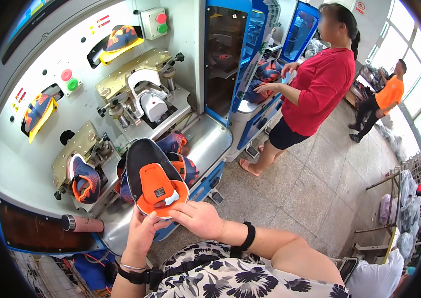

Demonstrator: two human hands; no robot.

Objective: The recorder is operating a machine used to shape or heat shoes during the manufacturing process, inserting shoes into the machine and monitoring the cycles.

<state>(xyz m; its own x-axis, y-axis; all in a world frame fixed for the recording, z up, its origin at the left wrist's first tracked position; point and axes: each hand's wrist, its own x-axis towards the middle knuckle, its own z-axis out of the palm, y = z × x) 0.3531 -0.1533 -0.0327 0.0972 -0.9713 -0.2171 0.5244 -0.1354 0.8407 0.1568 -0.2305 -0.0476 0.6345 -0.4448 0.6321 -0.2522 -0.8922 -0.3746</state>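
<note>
Both hands grip the orange heel end of a shoe upper [157,179], held up in front of me. Its black inner side faces me, with an orange tongue bearing a small dark label and a white patch near the rim. My left hand [143,232] pinches the lower left of the rim. On the right side of the same rim, my right hand [199,218] has its fingers closed. Behind it, partly hidden, several navy and orange uppers [184,168] lie on the metal ledge. Another upper [85,181] sits on the left machine station.
A machine station [151,102] with a white curved mould stands beyond the held upper. Red and green buttons [161,24] are on the wall. A pink tumbler [84,224] lies at the ledge's left. One co-worker in red [327,79] stands right; another in orange [390,92] is farther back.
</note>
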